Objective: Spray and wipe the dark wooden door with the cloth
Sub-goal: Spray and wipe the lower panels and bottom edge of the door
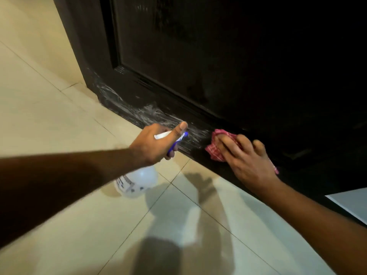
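Observation:
The dark wooden door (218,62) fills the upper right of the view, with whitish streaks of spray along its bottom rail. My left hand (156,143) grips the white spray bottle (139,182) by its blue and white head, nozzle aimed at the streaked rail. My right hand (246,155) presses a red checked cloth (215,153) flat against the bottom rail, just right of the streaks, fingers straight. Most of the cloth is hidden under the hand.
Cream floor tiles (59,126) run up to the door's foot. Shadows of my arms fall on the tiles below the hands. A pale flat surface (351,203) shows at the right edge.

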